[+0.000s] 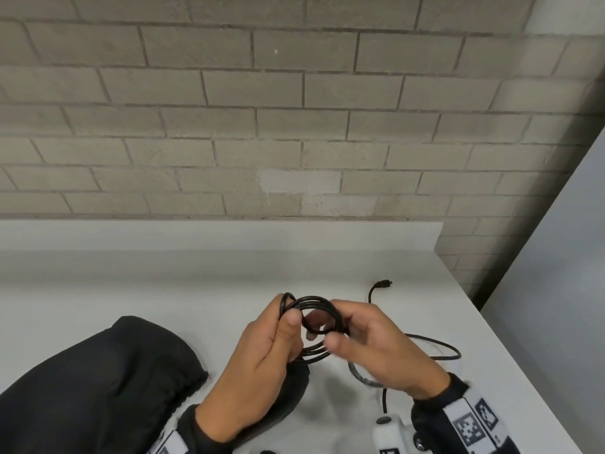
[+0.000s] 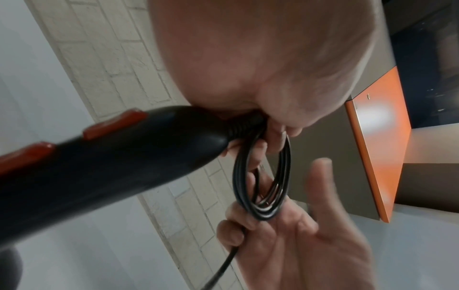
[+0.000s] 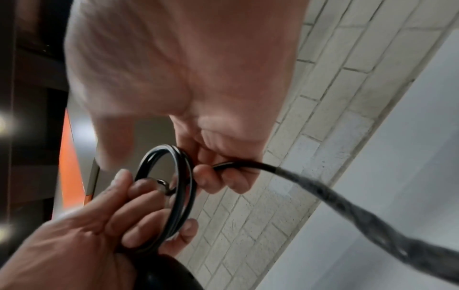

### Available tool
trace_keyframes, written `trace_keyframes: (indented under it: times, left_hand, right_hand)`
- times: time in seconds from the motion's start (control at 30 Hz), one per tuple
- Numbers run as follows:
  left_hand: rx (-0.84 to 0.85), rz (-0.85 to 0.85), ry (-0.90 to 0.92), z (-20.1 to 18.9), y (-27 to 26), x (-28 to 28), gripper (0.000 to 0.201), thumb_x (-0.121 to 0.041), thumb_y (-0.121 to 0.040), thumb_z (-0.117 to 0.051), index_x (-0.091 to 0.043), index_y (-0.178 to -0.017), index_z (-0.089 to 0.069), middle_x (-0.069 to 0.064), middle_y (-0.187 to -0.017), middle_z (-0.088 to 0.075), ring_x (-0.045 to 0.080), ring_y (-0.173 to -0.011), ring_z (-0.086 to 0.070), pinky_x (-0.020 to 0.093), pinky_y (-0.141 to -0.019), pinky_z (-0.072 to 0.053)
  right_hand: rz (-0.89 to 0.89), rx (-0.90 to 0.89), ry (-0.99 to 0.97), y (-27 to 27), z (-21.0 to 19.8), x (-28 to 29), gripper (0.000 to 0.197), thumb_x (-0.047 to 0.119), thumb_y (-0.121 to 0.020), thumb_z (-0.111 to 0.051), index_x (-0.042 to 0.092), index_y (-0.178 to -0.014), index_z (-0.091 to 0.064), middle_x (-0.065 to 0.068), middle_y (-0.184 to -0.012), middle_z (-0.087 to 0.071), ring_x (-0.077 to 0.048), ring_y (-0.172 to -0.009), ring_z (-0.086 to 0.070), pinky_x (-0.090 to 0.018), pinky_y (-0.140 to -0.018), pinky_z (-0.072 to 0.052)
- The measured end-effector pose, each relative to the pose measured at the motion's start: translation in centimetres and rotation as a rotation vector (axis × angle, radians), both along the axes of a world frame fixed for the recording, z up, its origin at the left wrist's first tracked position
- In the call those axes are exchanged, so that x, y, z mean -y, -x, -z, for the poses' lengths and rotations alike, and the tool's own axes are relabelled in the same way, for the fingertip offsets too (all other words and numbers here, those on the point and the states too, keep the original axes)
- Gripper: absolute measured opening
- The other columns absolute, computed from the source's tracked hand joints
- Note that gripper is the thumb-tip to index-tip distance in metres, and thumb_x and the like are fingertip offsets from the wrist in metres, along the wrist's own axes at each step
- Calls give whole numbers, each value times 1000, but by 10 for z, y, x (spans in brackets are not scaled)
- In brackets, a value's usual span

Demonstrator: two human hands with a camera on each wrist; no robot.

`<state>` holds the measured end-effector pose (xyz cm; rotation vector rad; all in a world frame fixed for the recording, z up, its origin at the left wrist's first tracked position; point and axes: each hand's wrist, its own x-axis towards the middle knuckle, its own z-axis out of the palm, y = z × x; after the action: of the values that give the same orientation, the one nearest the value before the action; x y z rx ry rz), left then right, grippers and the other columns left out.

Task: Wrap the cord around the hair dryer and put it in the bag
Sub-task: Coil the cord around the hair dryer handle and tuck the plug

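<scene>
Cord coiled in several black loops, held up at centre of the head view between both hands. My left hand pinches the left side of the coil, thumb over fingers, and also has the black hair dryer by its handle end; in the left wrist view the dryer with orange buttons runs to the lower left. My right hand has fingers curled round the coil's right side and the loose run of cord, blurred. Loose cord trails over the white counter at right, plug lying above the hands. Black bag lies at lower left of the head view, on the counter beside my left wrist.
</scene>
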<state>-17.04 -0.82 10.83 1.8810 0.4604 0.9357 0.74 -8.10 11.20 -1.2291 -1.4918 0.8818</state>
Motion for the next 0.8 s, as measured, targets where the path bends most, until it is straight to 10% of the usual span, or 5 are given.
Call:
trace_keyframes:
  times: [0.2,0.5,0.7,0.8]
  left_hand:
    - [-50,-94,-42,2,-3,-6,37,-62,-92,-34,-29,-78,-43,-3,-55,-41,13,-53,-38,36,-52,-37]
    - [1,-131,-29,1,-4,-7,32,-59,-93,-37,-36,-97,-58,5,-58,-47,11,-53,-46,39,-53,-43]
    - [4,-296,-15,2,-5,-12,41,-51,-96,-37,-19,-79,-55,3,-61,-56,6,-53,-51,18,-53,-42]
    - [0,-326,4,2,-7,-11,47,-50,-101,-31,-15,-79,-53,-2,-58,-54,6,-52,-50,19,-53,-42]
  right_hand:
    - [-86,-122,69,0,-1,0,13,5,-92,-62,15,-93,-69,2,-82,-69,-14,-84,-65,-28,-84,-51]
    - [-182,-331,49,11,-2,-1,11,32,-86,-68,23,-91,-71,3,-83,-70,-11,-81,-66,-24,-82,-51]
    - [486,165,-375,30,20,-1,55,36,-67,-86,33,-111,-53,15,-103,-53,-11,-90,-53,-16,-84,-42]
    - [596,574,-609,37,33,0,34,33,-81,-76,23,-108,-60,5,-102,-46,-12,-84,-50,-20,-75,-45]
